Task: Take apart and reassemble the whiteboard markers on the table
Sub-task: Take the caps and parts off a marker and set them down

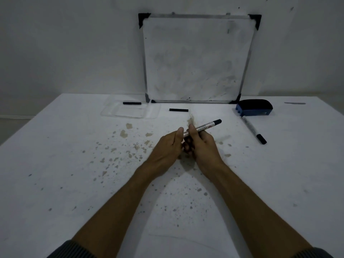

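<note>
Over chipped table (74,164), cylindrical marker (204,127) in grasp of L hand (165,146) + R hand (202,146).

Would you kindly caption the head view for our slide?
Left hand and right hand grip a marker over the table, whiteboard behind.

The lower end of the marker (203,127) at the centre of the frame is hidden between the left hand (167,146) and the right hand (202,146). Most fingers of both are concealed behind the backs of the hands. The print on the barrel cannot be read. The sleeves (74,248) are cut off by the bottom edge. In the upper middle, the clear tray (130,113) is barely made out, and whether the black piece (132,103) lies inside or behind it cannot be told. The grey streak (295,103) at the upper right is too blurred to be identified.
</note>
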